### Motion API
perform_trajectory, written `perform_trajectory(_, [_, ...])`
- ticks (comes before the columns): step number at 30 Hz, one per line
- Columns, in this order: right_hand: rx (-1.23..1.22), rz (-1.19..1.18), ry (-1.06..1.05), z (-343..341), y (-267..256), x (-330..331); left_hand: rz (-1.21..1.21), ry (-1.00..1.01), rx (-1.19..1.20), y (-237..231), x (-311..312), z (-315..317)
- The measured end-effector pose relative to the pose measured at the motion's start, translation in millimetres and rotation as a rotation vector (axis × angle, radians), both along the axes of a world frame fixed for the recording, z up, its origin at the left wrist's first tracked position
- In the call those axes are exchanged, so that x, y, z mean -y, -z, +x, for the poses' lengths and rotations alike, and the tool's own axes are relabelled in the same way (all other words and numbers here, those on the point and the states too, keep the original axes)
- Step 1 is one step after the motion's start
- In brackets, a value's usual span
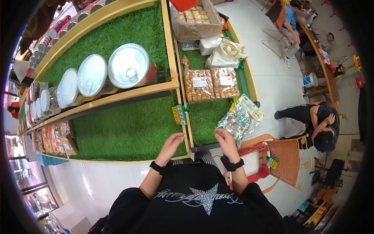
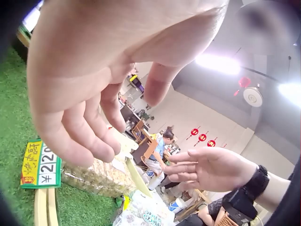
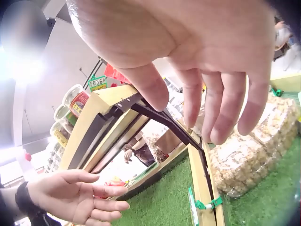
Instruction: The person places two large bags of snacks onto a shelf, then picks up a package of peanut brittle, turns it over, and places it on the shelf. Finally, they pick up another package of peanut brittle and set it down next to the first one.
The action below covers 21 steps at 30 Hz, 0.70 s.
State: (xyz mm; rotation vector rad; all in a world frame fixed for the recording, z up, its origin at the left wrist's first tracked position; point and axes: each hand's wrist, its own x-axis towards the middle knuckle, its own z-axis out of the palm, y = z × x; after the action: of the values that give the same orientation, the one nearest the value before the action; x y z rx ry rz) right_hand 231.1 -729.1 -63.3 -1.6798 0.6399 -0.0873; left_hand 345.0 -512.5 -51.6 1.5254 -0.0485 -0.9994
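Both hands hover apart, palms facing, over the near edge of a display lined with green turf. My left hand (image 1: 171,147) is by the wooden divider, below a yellow-green price tag (image 1: 179,115); its fingers are loosely bent and hold nothing. My right hand (image 1: 227,145) is beside a clear bag with green print (image 1: 242,119), fingers relaxed and empty; whether it touches the bag I cannot tell. Beyond lie two clear packs of brown snacks (image 1: 199,84), (image 1: 225,81), which the right wrist view shows as a pale lumpy block (image 3: 254,146).
White-lidded jars (image 1: 129,65) line the upper shelf at left. A lined box of packets (image 1: 196,21) and a white cloth bag (image 1: 226,54) stand at the far end. A wicker chair (image 1: 286,158) is at the right, with a person (image 1: 325,126) bent over beyond it.
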Motion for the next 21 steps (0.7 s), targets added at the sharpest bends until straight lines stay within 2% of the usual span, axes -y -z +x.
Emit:
perform_trajectory(5, [0.025,0.13,0.019,48,33,45,-0.011,0.03,-0.049,25,51,22])
perform_trajectory(7, [-0.085,0.378,0.136,65,43,60,-0.048,0.044,-0.112,37,73,34])
perform_trajectory(8, [-0.106,0.388,0.139,69,59,65,-0.038,0.043,-0.134,45,82,38])
perform_trajectory(10, [-0.17,0.087,0.074,83,105,77,-0.018,0.009,-0.183,62,103,50])
perform_trajectory(11, [-0.181,0.093,0.067,89,121,82,-0.012,0.002,-0.194,69,113,57])
perform_trajectory(13, [-0.128,0.016,0.002,101,148,92,0.134,0.031,-0.069,82,129,69])
perform_trajectory(15, [-0.131,-0.012,-0.041,116,171,102,0.17,-0.018,-0.079,97,141,82])
perform_trajectory(21, [-0.253,0.011,-0.121,143,175,107,0.245,-0.183,-0.049,124,161,108])
